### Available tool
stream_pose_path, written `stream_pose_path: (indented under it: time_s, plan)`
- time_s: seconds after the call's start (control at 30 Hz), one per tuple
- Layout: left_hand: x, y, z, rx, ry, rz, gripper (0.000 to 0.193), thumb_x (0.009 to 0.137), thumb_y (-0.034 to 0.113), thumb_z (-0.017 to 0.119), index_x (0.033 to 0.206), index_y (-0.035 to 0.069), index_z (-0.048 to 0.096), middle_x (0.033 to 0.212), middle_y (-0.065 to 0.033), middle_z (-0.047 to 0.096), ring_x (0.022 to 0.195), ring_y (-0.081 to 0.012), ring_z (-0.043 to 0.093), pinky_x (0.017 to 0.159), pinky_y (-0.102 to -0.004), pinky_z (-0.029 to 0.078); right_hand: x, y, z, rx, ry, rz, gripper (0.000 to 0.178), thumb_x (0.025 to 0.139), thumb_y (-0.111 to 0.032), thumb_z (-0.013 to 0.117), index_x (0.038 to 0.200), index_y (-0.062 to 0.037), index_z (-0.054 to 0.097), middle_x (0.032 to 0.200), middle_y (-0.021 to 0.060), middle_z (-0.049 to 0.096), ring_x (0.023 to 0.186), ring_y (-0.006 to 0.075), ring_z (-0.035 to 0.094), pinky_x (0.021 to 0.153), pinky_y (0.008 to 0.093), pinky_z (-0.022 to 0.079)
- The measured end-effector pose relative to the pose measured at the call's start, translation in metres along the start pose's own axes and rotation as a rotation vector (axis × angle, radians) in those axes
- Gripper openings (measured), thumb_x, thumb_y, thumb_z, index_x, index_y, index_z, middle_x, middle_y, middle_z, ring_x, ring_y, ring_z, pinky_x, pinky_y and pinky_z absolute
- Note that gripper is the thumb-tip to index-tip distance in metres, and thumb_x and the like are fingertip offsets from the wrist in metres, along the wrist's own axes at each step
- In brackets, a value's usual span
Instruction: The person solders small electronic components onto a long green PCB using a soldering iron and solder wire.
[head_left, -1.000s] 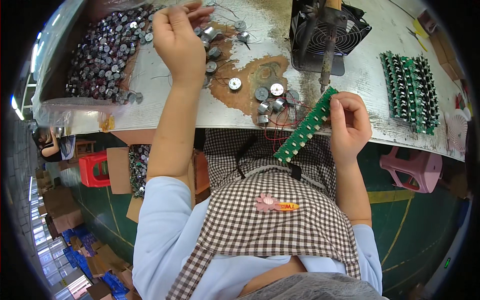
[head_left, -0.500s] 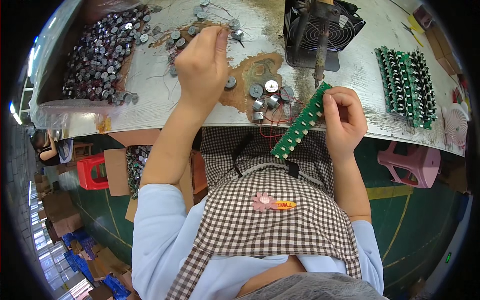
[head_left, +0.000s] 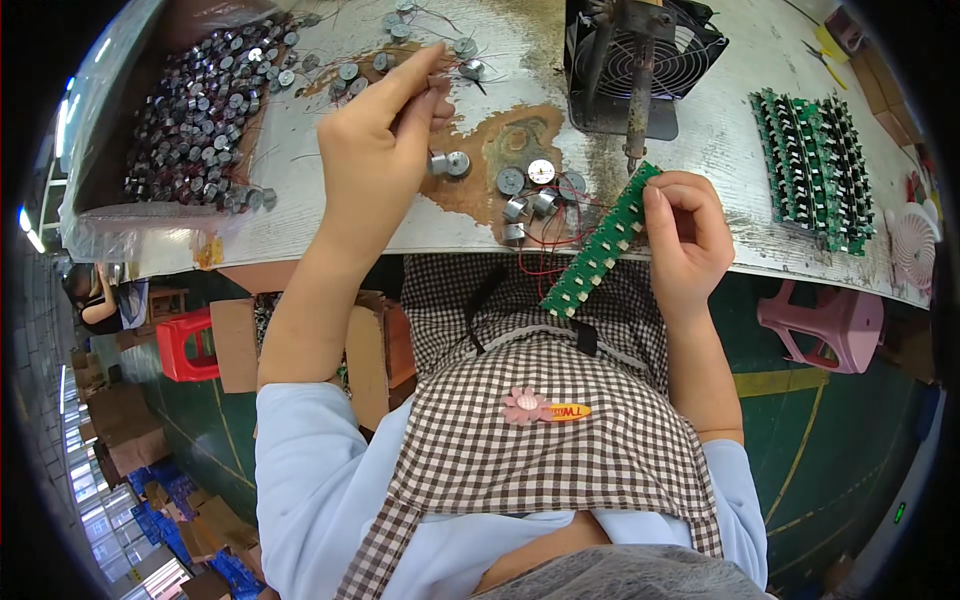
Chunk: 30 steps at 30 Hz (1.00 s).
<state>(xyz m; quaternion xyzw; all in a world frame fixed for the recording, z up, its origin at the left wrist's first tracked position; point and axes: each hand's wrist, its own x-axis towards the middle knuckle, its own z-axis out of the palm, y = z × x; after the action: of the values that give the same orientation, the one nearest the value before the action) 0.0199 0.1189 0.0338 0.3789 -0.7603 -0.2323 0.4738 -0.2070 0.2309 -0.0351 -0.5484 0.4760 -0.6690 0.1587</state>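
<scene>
Pinched by its upper end, a long green circuit board strip (head_left: 603, 250) with a row of small white parts slants down from my right hand (head_left: 690, 240) over the table's front edge. Just above that end is the tip of a soldering iron (head_left: 641, 110); contact cannot be made out. My left hand (head_left: 375, 140) is over the table's left half, index finger stretched out and thumb apart from it, with nothing visible between them. Near its fingertips lies a small motor (head_left: 471, 70). Several round motors with red wires (head_left: 545, 203) sit beside the board.
A plastic-lined box of motors (head_left: 205, 110) stands at the left. Behind the iron is a black fan (head_left: 665, 60). Rows of green boards (head_left: 815, 170) lie on the right, near pliers (head_left: 825, 65) and a small white fan (head_left: 912, 248). Red (head_left: 187, 343) and pink (head_left: 820, 325) stools stand below.
My left hand has shifted left and its pinched fingers have spread, uncovering a motor beside its palm. My right hand and the circuit board are nearly still.
</scene>
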Motion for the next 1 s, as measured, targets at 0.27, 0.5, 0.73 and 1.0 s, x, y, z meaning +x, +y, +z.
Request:
stream_pose_path:
  time_s: [0.27,0.5,0.73,1.0]
  plan:
    - [-0.011,0.02,0.004,-0.178,-0.017,-0.208,0.019,0.089,0.002,0.056,0.106,0.0,0.066,0.084,-0.0066,0.067,0.068,-0.0088,0.061,0.058,-0.0205,0.048,-0.003,-0.003,-0.003,0.167,-0.002,0.096,0.006,0.084,0.005,0.06,0.083,0.003,0.055,0.097,0.0119,0.059,0.065,0.0067,0.054,0.056,0.018,0.045]
    - [-0.031,0.036,0.031,-0.308,-0.284,-0.249,0.018,0.086,0.002,0.06,0.102,0.0,0.068,0.087,-0.0046,0.064,0.07,-0.0085,0.06,0.061,-0.02,0.045,-0.003,-0.01,-0.003,-0.018,-0.092,-0.009,0.007,0.08,0.007,0.063,0.084,0.0053,0.058,0.099,0.0151,0.06,0.066,0.01,0.059,0.055,0.02,0.049]
    - [-0.038,0.046,0.058,-0.512,-0.333,-0.558,0.013,0.086,0.006,0.063,0.096,-0.002,0.063,0.075,-0.0024,0.063,0.059,-0.0073,0.058,0.053,-0.0196,0.047,-0.007,-0.01,0.0,0.045,-0.034,0.054,0.008,0.082,0.003,0.065,0.085,0.0049,0.058,0.099,0.0154,0.06,0.068,0.0107,0.059,0.055,0.02,0.049]
    - [-0.038,0.041,0.073,-0.552,-0.379,-0.525,0.013,0.082,0.008,0.066,0.083,-0.004,0.06,0.071,-0.0021,0.06,0.056,-0.004,0.053,0.047,-0.0198,0.04,-0.001,-0.014,-0.002,0.036,-0.079,0.0,0.006,0.08,0.007,0.062,0.082,0.0053,0.057,0.102,0.0172,0.058,0.065,0.0105,0.059,0.055,0.0193,0.048]
